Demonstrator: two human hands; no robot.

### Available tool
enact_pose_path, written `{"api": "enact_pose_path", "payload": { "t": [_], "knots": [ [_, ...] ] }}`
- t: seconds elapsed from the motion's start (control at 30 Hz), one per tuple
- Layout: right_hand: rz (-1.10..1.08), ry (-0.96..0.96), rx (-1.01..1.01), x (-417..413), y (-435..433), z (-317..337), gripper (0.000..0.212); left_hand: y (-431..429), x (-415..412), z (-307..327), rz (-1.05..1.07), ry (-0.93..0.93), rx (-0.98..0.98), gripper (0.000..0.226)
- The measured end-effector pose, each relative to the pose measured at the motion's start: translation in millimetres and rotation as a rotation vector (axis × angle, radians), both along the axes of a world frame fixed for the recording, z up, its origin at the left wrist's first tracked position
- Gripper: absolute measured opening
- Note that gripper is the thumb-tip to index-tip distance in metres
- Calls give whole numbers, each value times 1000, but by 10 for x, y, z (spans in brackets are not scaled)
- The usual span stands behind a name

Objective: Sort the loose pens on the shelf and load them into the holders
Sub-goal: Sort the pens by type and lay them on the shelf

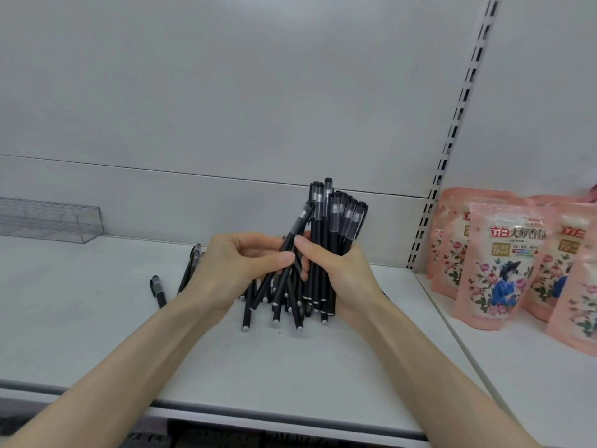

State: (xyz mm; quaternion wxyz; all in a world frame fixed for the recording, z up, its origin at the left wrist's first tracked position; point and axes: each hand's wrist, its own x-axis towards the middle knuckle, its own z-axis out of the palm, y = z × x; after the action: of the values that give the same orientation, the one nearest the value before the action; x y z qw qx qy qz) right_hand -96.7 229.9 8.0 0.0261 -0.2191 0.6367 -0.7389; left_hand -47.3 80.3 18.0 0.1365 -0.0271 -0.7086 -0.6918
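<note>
A bundle of several black capped pens [336, 221] stands nearly upright above the white shelf [97, 318], caps up. My right hand [336, 273] grips the bundle around its middle. My left hand [239, 266] holds some of the same pens from the left, with one pen [295, 231] slanted across between thumb and fingers. Two loose black pens lie on the shelf to the left: one [158, 291] near the middle and one [192, 263] partly hidden behind my left wrist. A clear acrylic pen holder [55, 219] with a grid of slots stands at the back left.
Several pink flowered pouches [497, 263] stand on the neighbouring shelf at the right, past a slotted upright rail [452, 130]. The white back wall rises behind the pens. The shelf's front edge [258, 418] runs below my forearms.
</note>
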Motion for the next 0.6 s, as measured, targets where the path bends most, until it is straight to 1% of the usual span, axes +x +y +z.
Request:
{"api": "enact_pose_path", "payload": {
  "t": [0.07,0.1,0.23,0.3,0.37,0.43,0.5,0.6],
  "knots": [
    [5,-16,4,-4,18,1,21,15,-9,-43,21,-9,2,35],
    [8,-28,-3,-4,20,4,21,19,-11,-67,29,-3,7,36],
    [37,-129,-101,19,8,34,9,43,7,-96,60,63,41,12],
    [67,-133,-110,36,4,41,10,57,15,-91,92,87,56,13],
    [105,-94,-95,67,-2,34,12,71,17,-80,139,125,68,15],
    [119,-56,-87,79,-1,18,7,93,26,-79,164,178,44,13],
    [112,-30,-86,72,2,10,5,117,40,-85,146,222,15,9],
    [116,-22,-83,57,5,-5,6,128,45,-124,111,272,-46,11]
  ]
}}
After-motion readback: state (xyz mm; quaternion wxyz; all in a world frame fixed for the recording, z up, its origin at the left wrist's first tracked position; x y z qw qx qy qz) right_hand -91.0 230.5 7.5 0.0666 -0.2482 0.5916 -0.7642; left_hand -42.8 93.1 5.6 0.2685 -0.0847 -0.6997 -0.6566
